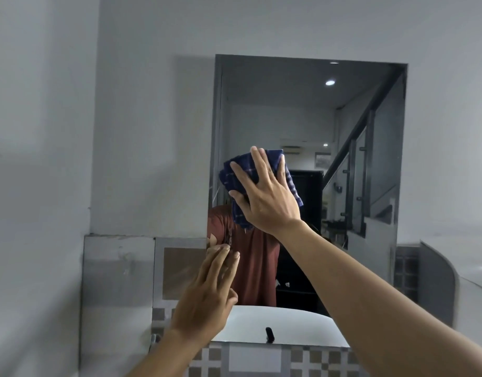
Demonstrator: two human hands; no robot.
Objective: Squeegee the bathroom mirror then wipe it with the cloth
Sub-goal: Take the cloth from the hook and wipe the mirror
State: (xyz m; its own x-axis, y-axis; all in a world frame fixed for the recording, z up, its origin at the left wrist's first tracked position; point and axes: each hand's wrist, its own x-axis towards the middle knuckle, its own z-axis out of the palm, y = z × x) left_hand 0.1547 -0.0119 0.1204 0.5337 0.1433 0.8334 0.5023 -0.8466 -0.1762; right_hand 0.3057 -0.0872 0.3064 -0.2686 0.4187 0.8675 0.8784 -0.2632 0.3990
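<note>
The cloth (261,183), blue check, is pressed flat on the mirror (310,110) under the right hand (264,197); fingers are spread wide over it, with fabric sticking out above the fingertips and hanging below the palm; glass is all around that hand. The left hand (210,292) is held lower and to the left, fingers straight and close together, tips laid on the mirror's left edge; nothing is gripped in it. A white sink (283,327) is seen just below that hand.
</note>
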